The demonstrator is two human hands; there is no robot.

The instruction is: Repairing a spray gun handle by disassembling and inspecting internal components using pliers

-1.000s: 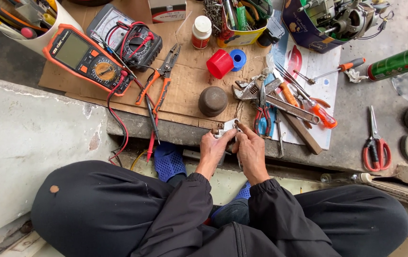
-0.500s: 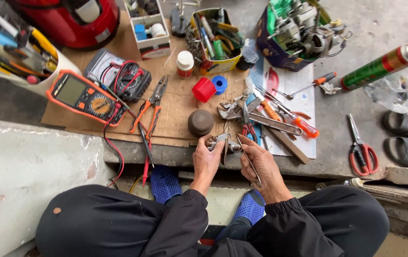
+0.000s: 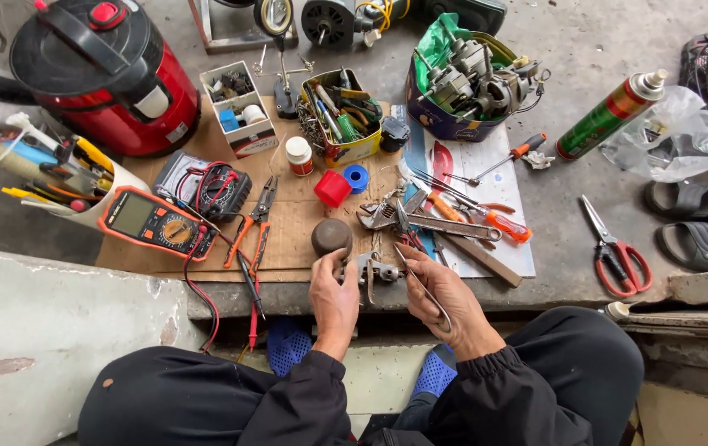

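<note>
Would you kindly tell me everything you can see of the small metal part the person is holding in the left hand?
The small metal part is grey and irregular, looking like bare, dull metal, with a thin brownish tail hanging from it; finer details are too small to tell. The left hand pinches its left side, holding it just over the near edge of the cardboard sheet. The tip of the thin metal tool in the right hand points toward it. A round brown knob sits right behind it.
</note>
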